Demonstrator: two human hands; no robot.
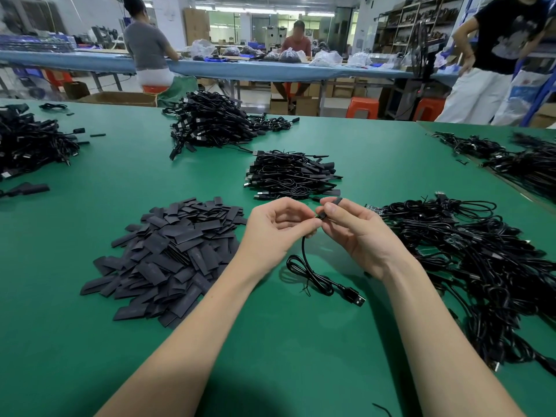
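Meeting palms-inward, both hands (fingers curled) pinch things: left hand (275, 230) the cable (304, 260), right hand (358, 236) a sleeve (332, 206).

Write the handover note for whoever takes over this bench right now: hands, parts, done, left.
Left hand: pinches the cable just below its upper end.
Right hand: pinches a black sleeve at that end; how far on, cannot tell.
USB plug lies on the green table.
Loose sleeve pile at left, cable pile at right.
Done: the stack ahead looks sleeved.
Left: probably seat this sleeve, add it to the stack, then work through the right pile.
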